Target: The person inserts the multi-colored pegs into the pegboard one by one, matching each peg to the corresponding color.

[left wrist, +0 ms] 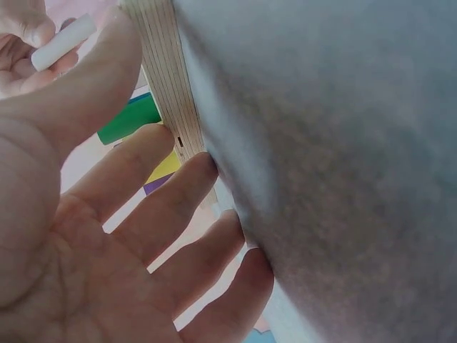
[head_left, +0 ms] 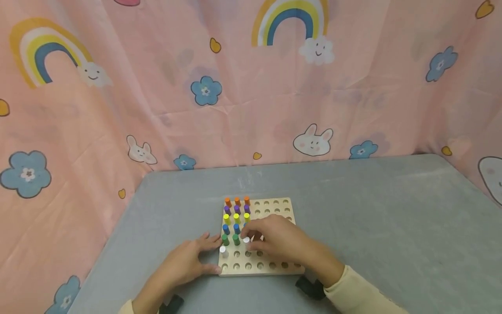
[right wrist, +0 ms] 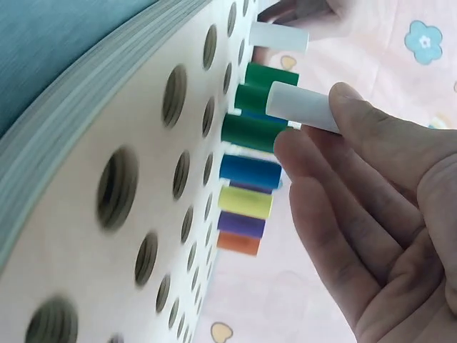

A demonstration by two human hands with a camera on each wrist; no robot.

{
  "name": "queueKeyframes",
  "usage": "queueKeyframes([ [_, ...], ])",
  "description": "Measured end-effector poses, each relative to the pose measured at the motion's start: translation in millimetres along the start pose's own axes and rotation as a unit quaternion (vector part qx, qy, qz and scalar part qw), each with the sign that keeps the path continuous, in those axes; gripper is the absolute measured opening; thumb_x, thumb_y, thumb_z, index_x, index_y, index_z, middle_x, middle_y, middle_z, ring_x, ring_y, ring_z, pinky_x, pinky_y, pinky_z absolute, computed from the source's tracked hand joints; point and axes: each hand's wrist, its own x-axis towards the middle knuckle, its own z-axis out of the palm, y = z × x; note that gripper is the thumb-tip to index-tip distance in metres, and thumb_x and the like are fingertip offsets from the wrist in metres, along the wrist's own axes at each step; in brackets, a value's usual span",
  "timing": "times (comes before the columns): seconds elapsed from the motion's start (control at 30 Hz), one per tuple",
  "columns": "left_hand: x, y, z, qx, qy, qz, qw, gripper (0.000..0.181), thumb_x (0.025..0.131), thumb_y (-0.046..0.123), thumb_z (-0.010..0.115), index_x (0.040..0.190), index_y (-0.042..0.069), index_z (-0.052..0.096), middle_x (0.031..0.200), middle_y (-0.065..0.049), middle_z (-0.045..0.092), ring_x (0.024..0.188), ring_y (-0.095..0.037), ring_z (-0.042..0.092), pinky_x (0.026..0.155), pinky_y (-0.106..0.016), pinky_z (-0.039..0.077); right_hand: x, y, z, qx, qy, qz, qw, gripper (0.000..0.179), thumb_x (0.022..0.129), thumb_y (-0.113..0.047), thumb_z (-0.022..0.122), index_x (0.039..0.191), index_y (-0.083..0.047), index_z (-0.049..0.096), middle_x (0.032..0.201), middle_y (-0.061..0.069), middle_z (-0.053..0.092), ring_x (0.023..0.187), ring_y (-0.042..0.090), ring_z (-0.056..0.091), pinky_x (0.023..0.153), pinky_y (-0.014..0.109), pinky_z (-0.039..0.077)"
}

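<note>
A wooden pegboard (head_left: 259,273) lies on the table with rows of coloured pegs standing in its left columns. My right hand (head_left: 280,239) pinches a white peg (right wrist: 303,107) between thumb and fingertips, tilted and clear of the holes. Another white peg (head_left: 223,251) stands in the leftmost column. Behind it come green pegs (right wrist: 253,133), blue pegs (head_left: 236,229), yellow pegs (head_left: 236,219), purple pegs (head_left: 236,209) and orange pegs (head_left: 237,201). My left hand (head_left: 184,263) touches the board's left side with extended fingers, its thumb at the near corner.
The grey table (head_left: 372,218) stretches around the board. A pink curtain (head_left: 251,126) printed with rainbows and flowers hangs along its back and sides. Dark wrist-camera mounts (head_left: 310,288) show below the wrists.
</note>
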Motion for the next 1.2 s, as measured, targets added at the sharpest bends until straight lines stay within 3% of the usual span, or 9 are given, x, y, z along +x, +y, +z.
queueKeyframes([
  [0.37,0.8,-1.5,-1.7,0.015,0.007,0.024,0.9996,0.074,0.068,0.045,0.086,0.135,0.025,0.063,0.146,0.002,0.056,0.142,-0.033,0.046,0.105,-0.063,0.043,11.9,-6,11,0.003,0.002,-0.016,0.9999,0.014,0.089,-0.023,0.075,0.102,-0.019,0.072,0.091,-0.009,0.076,0.082,-0.003,0.066,0.076,0.021,0.055],
  [0.77,-2.3,-1.5,0.3,0.021,0.003,0.02,0.9996,0.074,0.068,0.047,0.085,0.135,0.027,0.063,0.146,0.005,0.056,0.142,-0.032,0.046,0.103,-0.065,0.043,14.2,-12,23,0.037,0.001,0.012,0.9993,0.015,0.086,-0.019,0.078,0.1,-0.017,0.074,0.088,-0.009,0.076,0.077,-0.006,0.064,0.07,0.016,0.053],
  [1.0,-1.5,-0.8,-0.8,0.023,0.005,0.021,0.9995,0.072,0.069,0.045,0.085,0.135,0.026,0.063,0.146,0.005,0.057,0.142,-0.031,0.046,0.105,-0.064,0.042,14.3,-15,26,0.005,-0.013,0.022,0.9997,0.013,0.088,-0.023,0.076,0.101,-0.023,0.073,0.087,-0.014,0.074,0.077,-0.007,0.061,0.079,0.025,0.053],
  [1.2,-0.2,-0.7,-1.0,0.021,0.001,0.008,0.9998,0.073,0.068,0.045,0.085,0.135,0.027,0.063,0.146,0.004,0.056,0.142,-0.031,0.046,0.105,-0.064,0.042,13.1,-16,27,-0.012,-0.031,0.024,0.9992,0.016,0.09,-0.023,0.074,0.106,-0.023,0.073,0.092,-0.014,0.074,0.081,-0.007,0.063,0.076,0.02,0.055],
])
